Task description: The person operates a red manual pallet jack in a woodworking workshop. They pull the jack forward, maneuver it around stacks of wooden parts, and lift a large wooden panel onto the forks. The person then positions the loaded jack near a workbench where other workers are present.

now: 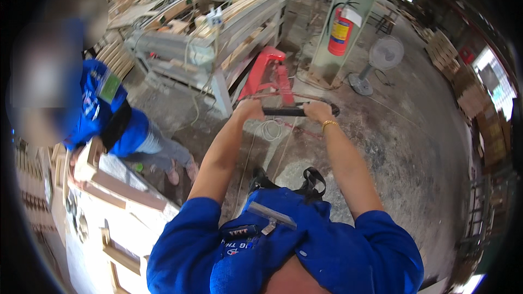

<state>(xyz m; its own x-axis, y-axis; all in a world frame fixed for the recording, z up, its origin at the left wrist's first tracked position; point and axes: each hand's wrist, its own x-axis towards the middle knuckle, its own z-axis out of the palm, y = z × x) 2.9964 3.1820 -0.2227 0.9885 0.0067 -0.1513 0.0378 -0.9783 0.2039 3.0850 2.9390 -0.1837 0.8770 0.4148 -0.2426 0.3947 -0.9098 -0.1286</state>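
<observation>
Both arms reach forward to the black handle (284,111) of a red pallet jack (267,73). My left hand (250,109) is wrapped round the handle's left end. Near its right end, my right hand (318,112) grips the same bar, with a gold-coloured bracelet at the wrist. The jack's red body stands just beyond the handle, beside a grey workbench frame (218,90). Its forks are hidden from view.
A co-worker in blue (117,114) stands at the left by a wooden frame (128,190). A red fire extinguisher (340,34) hangs on a pale column (327,62); a standing fan (385,53) is to its right. Coiled white cord (269,130) lies on the floor. Stacked boards (444,49) line the right.
</observation>
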